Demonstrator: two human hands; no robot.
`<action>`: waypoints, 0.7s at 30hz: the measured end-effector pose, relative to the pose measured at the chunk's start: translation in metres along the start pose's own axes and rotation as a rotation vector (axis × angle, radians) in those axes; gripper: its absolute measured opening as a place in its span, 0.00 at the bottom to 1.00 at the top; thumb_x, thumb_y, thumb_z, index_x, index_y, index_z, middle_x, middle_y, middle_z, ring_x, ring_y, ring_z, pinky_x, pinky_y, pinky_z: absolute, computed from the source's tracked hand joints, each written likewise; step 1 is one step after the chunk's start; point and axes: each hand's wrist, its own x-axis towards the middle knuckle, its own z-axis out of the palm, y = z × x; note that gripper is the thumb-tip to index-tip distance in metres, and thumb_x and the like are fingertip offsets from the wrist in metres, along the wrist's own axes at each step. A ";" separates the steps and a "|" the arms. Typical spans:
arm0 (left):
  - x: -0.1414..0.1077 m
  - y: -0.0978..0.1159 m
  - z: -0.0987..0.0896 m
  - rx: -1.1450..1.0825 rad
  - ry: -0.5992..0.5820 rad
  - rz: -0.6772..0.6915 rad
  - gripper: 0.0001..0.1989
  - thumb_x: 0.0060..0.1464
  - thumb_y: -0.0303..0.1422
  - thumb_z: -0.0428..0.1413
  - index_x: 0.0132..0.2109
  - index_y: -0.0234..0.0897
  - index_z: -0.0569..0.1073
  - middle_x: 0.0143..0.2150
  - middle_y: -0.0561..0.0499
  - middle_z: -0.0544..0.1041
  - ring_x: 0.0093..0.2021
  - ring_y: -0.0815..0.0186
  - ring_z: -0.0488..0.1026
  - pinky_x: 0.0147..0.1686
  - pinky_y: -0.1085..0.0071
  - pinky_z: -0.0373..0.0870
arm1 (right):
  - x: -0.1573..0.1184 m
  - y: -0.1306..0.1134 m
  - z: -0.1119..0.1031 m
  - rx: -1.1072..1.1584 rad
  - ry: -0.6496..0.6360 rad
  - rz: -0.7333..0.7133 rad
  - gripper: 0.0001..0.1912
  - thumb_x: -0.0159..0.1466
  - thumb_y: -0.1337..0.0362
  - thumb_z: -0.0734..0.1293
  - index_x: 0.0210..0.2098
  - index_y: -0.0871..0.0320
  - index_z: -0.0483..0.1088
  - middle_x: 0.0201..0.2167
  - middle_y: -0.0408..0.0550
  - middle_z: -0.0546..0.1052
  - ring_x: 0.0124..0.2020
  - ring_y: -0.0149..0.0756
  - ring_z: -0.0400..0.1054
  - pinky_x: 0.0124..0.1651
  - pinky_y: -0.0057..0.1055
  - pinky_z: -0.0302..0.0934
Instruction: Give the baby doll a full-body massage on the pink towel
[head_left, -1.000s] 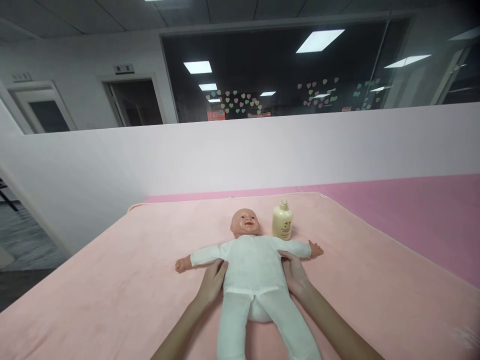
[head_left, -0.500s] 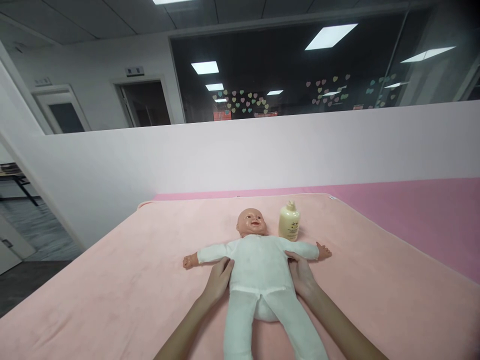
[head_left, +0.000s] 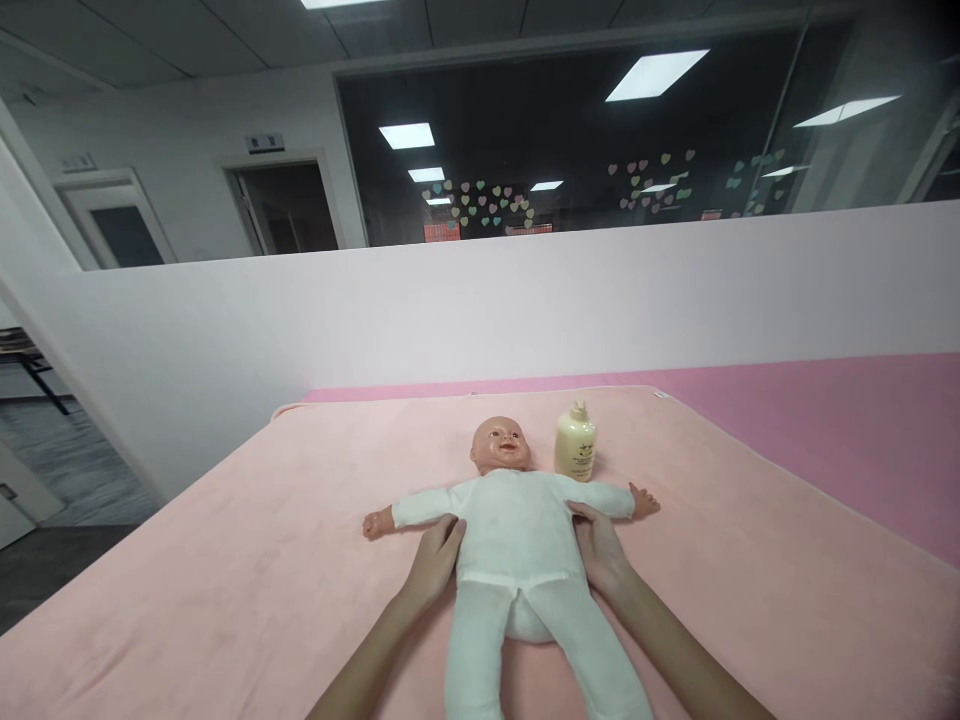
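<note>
A baby doll (head_left: 517,525) with a white cloth body lies on its back, its arms spread wide and its head pointing away from me. My left hand (head_left: 436,555) holds the left side of its torso, just below the armpit. On the opposite side, my right hand (head_left: 601,550) grips the torso under the other arm. Part of the fingers of both hands is hidden at the doll's sides. A pale yellow bottle (head_left: 575,445) with a pump-like top stands upright beside the doll's head, behind its right-hand arm.
Under the doll spreads a peach blanket (head_left: 300,560), with a pink surface (head_left: 840,430) showing beyond its right edge. A low white wall (head_left: 525,310) runs along the back. Above it is a dark window (head_left: 570,120) with heart stickers. Grey floor (head_left: 82,455) shows at the left.
The whole view has shifted very slightly. Both hands keep the same place on the doll, and the bottle has not moved.
</note>
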 end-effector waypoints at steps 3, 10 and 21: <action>0.001 -0.001 0.000 0.002 -0.001 0.006 0.18 0.55 0.46 0.43 0.29 0.36 0.63 0.29 0.52 0.68 0.33 0.64 0.62 0.35 0.69 0.58 | -0.002 -0.001 0.002 0.006 0.004 0.012 0.09 0.51 0.69 0.65 0.33 0.60 0.71 0.31 0.46 0.78 0.38 0.42 0.72 0.41 0.35 0.67; 0.000 0.000 0.000 -0.003 -0.002 0.008 0.18 0.55 0.46 0.43 0.29 0.36 0.64 0.29 0.51 0.68 0.32 0.64 0.62 0.35 0.70 0.58 | -0.003 -0.001 0.003 0.017 0.008 0.024 0.09 0.51 0.69 0.65 0.33 0.60 0.70 0.32 0.46 0.78 0.39 0.43 0.71 0.43 0.35 0.66; 0.000 0.002 0.000 -0.007 0.009 -0.004 0.18 0.54 0.46 0.44 0.29 0.36 0.64 0.29 0.51 0.69 0.32 0.63 0.63 0.35 0.69 0.59 | 0.001 0.000 0.000 -0.017 0.008 0.009 0.09 0.51 0.69 0.65 0.33 0.59 0.71 0.32 0.47 0.78 0.41 0.44 0.71 0.44 0.37 0.66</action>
